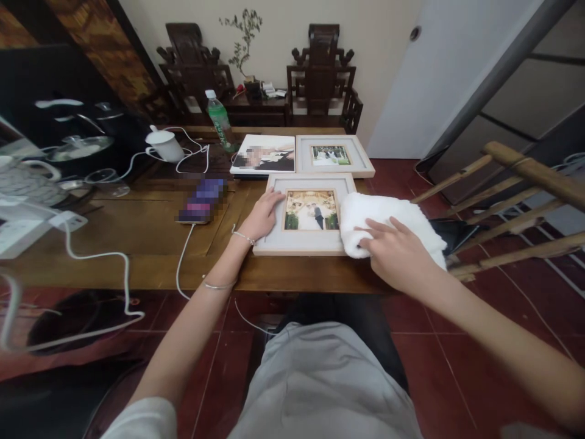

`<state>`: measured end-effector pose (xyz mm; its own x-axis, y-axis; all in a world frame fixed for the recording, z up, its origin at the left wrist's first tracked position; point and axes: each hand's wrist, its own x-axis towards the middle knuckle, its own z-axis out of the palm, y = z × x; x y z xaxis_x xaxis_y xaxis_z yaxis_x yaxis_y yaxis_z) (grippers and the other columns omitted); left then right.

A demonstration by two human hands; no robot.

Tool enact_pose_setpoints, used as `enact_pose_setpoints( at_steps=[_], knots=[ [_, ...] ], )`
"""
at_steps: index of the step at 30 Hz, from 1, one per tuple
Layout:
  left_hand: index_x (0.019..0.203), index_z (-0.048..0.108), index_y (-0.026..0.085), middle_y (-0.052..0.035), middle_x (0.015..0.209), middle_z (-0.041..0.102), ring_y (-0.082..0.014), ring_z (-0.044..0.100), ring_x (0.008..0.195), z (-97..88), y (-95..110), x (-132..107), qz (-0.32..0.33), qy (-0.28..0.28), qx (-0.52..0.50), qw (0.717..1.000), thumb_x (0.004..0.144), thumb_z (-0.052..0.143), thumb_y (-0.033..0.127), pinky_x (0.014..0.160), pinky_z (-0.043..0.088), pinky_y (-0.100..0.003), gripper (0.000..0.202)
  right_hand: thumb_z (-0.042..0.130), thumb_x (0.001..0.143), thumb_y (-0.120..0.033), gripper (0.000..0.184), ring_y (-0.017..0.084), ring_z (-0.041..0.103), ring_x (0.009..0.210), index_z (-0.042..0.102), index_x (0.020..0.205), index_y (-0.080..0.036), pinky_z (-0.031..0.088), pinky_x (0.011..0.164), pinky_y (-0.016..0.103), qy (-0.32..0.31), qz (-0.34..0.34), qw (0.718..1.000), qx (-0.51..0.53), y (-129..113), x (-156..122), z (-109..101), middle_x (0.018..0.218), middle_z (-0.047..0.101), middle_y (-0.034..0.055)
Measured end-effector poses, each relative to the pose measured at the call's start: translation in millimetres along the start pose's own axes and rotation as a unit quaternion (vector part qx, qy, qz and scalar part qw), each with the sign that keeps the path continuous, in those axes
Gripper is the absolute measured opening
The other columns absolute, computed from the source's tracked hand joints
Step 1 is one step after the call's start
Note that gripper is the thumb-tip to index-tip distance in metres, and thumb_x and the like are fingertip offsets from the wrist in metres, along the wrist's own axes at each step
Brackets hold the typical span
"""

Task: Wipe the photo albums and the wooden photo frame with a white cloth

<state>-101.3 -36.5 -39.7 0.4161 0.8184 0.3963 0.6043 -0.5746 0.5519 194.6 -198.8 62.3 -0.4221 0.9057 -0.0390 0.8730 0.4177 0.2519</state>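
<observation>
A pale-framed photo (274, 244) lies flat on the wooden table (150, 238) near its front edge. My left hand (264, 214) rests on the frame's left side, fingers flat and slightly spread. My right hand (393, 251) presses down on a folded white towel (384, 214) that covers the frame's right edge; the fingers are stretched out on the cloth. Behind this frame lie a second framed photo (365, 163) and an unframed photo print (265, 153).
A phone (202, 200) on a white cable lies left of the frame. Farther back stand a green bottle (220, 122) and a white cup (164, 145). Glassware and a power strip crowd the left. A bamboo chair (512, 201) stands at the right; dark carved chairs line the wall.
</observation>
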Motion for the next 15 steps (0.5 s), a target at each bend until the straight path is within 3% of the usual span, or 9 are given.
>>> enact_pose_setpoints(
  at_steps=[5,10,15],
  knots=[
    [0.126,0.064,0.02,-0.0091,0.14,0.061,-0.03,0.038,0.146,-2.1,3,-1,-0.003,0.0,-0.018,1.0,0.085,0.044,0.016,0.122,0.028,-0.056,0.046,0.047,0.08,-0.002,0.04,0.034,0.038,0.144,0.074,0.107,-0.014,0.038,0.108,0.057,-0.006,0.021,1.0,0.013,19,41,10,0.146,0.056,0.0123],
    [0.124,0.065,0.021,-0.0076,0.138,0.062,-0.0293,0.04,0.145,-3.3,4,-1,-0.004,0.002,-0.014,1.0,0.085,0.044,0.015,0.121,0.03,-0.056,0.044,0.042,0.083,-0.002,0.042,0.034,0.04,0.142,0.07,0.114,-0.007,0.041,0.103,0.053,0.032,0.027,0.999,0.011,42,91,19,0.143,0.058,0.018],
    [0.124,0.064,0.02,-0.0079,0.138,0.063,-0.028,0.041,0.145,-1.8,4,-1,-0.006,0.011,-0.001,1.0,0.084,0.043,0.011,0.121,0.031,-0.053,0.046,0.04,0.082,0.0,0.045,0.035,0.035,0.144,0.07,0.116,-0.007,0.04,0.104,0.054,0.033,0.011,0.999,0.013,47,99,23,0.149,0.053,0.0172]
  ],
)
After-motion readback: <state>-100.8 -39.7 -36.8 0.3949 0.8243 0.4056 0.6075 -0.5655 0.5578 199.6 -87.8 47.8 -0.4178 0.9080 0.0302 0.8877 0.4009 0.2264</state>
